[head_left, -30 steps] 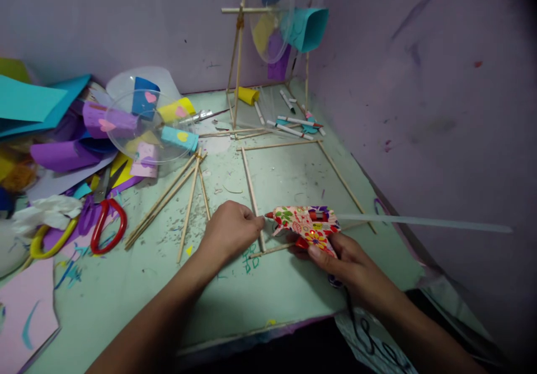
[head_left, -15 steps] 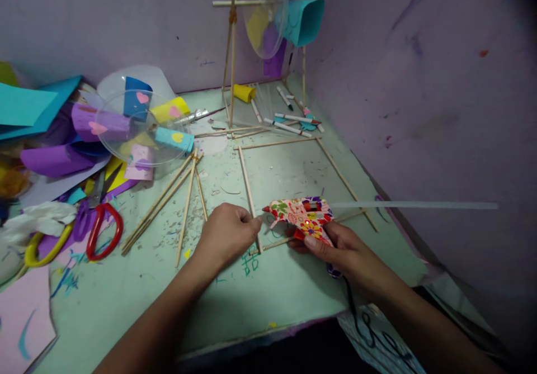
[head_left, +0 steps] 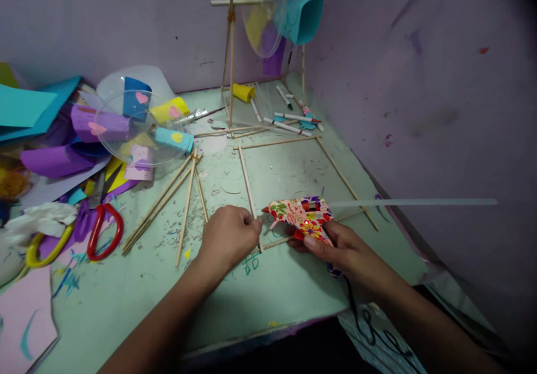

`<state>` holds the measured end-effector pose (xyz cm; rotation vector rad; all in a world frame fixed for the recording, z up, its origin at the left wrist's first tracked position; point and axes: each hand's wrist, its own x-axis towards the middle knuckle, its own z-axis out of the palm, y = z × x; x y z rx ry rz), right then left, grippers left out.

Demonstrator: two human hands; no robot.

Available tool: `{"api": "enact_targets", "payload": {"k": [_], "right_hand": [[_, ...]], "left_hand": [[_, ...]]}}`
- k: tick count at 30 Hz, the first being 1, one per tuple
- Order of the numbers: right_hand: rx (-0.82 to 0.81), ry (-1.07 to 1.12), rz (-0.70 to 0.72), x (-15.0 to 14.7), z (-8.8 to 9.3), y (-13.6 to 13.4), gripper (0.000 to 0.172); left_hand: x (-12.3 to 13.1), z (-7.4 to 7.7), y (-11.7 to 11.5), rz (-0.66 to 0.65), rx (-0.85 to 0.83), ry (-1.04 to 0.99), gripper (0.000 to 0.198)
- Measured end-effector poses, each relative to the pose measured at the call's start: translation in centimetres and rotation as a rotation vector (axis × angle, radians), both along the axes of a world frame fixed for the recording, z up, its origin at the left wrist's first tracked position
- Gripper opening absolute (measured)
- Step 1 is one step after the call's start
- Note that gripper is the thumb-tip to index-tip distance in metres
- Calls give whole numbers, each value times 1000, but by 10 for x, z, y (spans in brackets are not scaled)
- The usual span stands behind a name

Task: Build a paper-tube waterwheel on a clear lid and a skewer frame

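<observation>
My right hand [head_left: 342,245] grips a flower-patterned hot glue gun [head_left: 306,217] by its handle, fingers at the red trigger. A long translucent glue stick [head_left: 415,202] juts out of its back, and its orange nozzle points left. My left hand [head_left: 230,231] is closed just left of the nozzle, thumb and finger together; whatever is between them is hidden. Beneath both hands lies a four-sided frame of thin wooden sticks [head_left: 248,181] on the pale green tabletop [head_left: 285,290]. My left hand covers part of the frame's near left side.
Left of the frame stand joined wooden sticks [head_left: 191,195]. Red-handled scissors [head_left: 104,231], coloured paper [head_left: 59,156] and a clear plastic disc with paper cups [head_left: 142,128] crowd the left. Markers [head_left: 289,126] lie behind, below a stick stand [head_left: 232,55]. A black cord [head_left: 356,312] hangs off the edge.
My left hand has shifted very slightly to the right and down, nearer the frame's corner. The glue gun stays almost still in my right hand.
</observation>
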<state>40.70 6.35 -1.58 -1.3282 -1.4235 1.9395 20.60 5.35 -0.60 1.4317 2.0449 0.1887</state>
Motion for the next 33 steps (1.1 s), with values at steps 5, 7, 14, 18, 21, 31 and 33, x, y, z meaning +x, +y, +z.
{"api": "enact_targets", "payload": {"k": [5, 7, 14, 18, 21, 31, 33], "right_hand": [[7, 6, -12, 0, -4, 0, 45], [16, 20, -17, -1, -4, 0, 44], [125, -134, -58, 21, 9, -20, 50], [289, -356, -130, 45, 5, -46, 43], [370, -416, -165, 50, 4, -52, 37], [569, -341, -478, 41, 21, 42, 39], [570, -342, -502, 40, 21, 64, 45]], "left_hand": [[2, 0, 0, -2, -2, 18, 36], [0, -1, -1, -8, 3, 13, 36], [-13, 12, -2, -54, 54, -41, 50], [-14, 28, 3, -111, 91, -16, 44], [-12, 38, 14, -172, 122, 98, 35], [18, 48, 97, -403, 280, 317, 24], [34, 43, 109, -463, 283, 344, 24]]}}
